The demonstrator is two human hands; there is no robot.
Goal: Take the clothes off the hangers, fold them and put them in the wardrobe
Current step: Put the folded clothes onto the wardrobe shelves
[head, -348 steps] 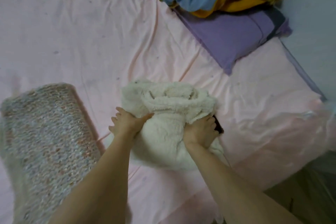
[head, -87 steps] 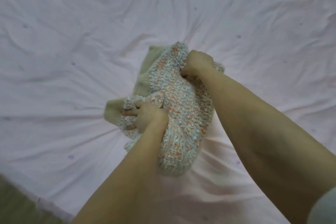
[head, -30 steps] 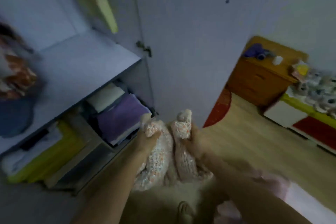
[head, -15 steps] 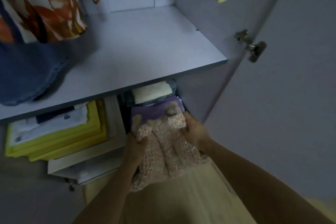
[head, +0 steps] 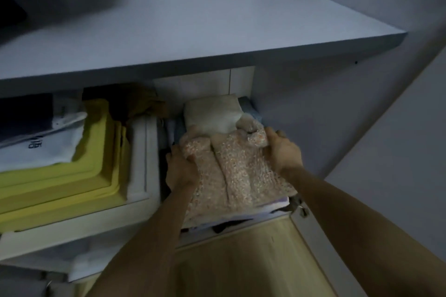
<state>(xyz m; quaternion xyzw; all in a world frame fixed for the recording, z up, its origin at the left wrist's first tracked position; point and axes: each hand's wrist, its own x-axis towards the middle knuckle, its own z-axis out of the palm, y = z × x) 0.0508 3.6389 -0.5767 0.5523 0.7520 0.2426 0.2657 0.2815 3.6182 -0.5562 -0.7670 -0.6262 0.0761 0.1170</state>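
Both hands clamp the folded speckled knit sweater (head: pixel 239 171), left hand (head: pixel 181 171) at its left edge and right hand (head: pixel 282 152) at its far right corner, on a clothes stack under the wardrobe shelf (head: pixel 193 31). To the left, a white folded garment (head: pixel 41 149) on the yellow pile (head: pixel 72 176) carries dark print too blurred to read.

This is a home, at an open clothes wardrobe. A pale grey laminate shelf (head: pixel 193 21) spans the top; beneath it a stack of folded yellow garments (head: pixel 72 181) lies in a white plastic drawer bin (head: pixel 142 161), beside a folded cream fleece (head: pixel 212 116). Light wooden floorboards (head: pixel 241 260) show below.
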